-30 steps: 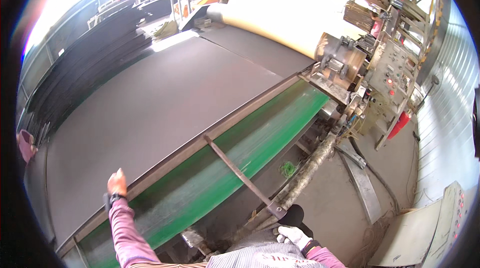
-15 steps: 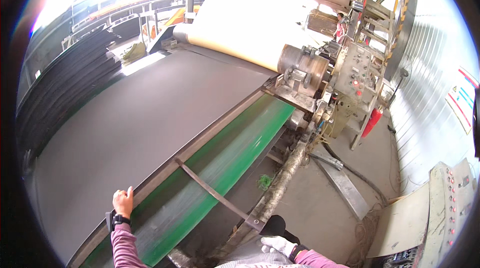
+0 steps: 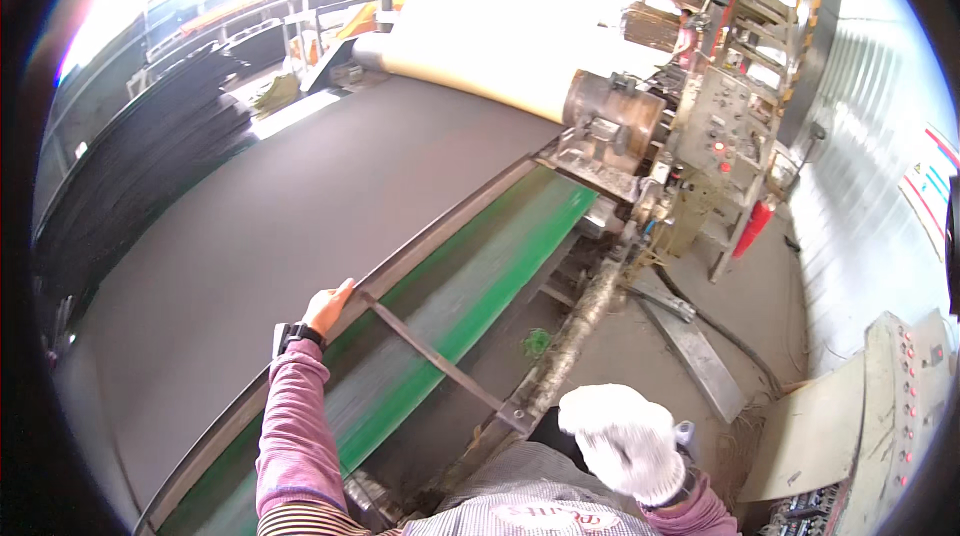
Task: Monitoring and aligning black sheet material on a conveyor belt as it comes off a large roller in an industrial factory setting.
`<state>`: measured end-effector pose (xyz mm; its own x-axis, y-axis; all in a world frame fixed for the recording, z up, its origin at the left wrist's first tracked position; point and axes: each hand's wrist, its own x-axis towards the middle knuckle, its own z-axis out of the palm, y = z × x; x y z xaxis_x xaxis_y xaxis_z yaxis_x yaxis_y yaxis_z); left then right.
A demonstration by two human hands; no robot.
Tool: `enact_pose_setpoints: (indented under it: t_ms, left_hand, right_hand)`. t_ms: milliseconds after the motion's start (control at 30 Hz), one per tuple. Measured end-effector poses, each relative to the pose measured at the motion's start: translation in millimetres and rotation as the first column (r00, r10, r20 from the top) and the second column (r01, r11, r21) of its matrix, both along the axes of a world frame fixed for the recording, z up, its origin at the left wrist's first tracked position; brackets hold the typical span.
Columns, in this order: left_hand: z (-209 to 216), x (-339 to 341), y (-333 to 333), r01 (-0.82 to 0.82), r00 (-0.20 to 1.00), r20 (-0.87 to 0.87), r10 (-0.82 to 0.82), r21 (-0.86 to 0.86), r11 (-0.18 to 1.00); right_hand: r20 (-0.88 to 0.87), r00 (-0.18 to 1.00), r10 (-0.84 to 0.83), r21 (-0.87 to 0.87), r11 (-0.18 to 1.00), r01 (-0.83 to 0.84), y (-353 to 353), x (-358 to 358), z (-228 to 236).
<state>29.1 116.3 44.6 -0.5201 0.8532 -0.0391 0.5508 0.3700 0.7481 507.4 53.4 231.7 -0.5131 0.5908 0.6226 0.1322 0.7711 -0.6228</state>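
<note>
My bare left hand (image 3: 328, 306) is on the metal rail (image 3: 440, 232) along the near edge of a wide dark sheet (image 3: 290, 226). Its fingers look curled over the rail, just left of a crossbar (image 3: 425, 351), with the thumb side pointing up along the edge. A dark watch sits on that wrist. My right hand (image 3: 625, 441), in a white knitted glove, hangs in front of my body, apart from the machine. The glove is smeared by motion and its fingers cannot be made out.
Below the rail runs a green belt (image 3: 470, 306). Ahead, a yellowish sheet (image 3: 510, 26) passes over a roller beside a drum (image 3: 610, 121) and a control panel (image 3: 722, 126). A wrapped pipe (image 3: 570, 336), a metal channel (image 3: 695, 356) and a button cabinet (image 3: 890, 406) are at right.
My left hand has moved forward and right along the rail, close to the crossbar. My gloved right hand has risen from the lower edge and come further into view.
</note>
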Motion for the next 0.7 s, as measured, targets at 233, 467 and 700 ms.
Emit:
enact_pose_setpoints:
  t_ms: [233, 467, 700]
  left_hand:
    - [-59, -73, -141, -0.209, 0.41, -0.903, 0.128, 0.044, 0.977]
    - [-48, -91, -230, -0.531, 0.649, -0.658, 0.381, -0.034, 0.847]
    - [-15, -62, -155, -0.28, 0.868, -0.438, 0.234, -0.041, 0.959]
  right_hand:
    - [0.351, 0.899, 0.263, 0.408, 0.821, -0.399, -43, 1, 111]
    - [0.382, 0.854, 0.354, 0.418, 0.758, -0.501, -42, -13, 122]
    - [0.422, 0.849, 0.319, 0.349, 0.807, -0.476, -37, -14, 110]
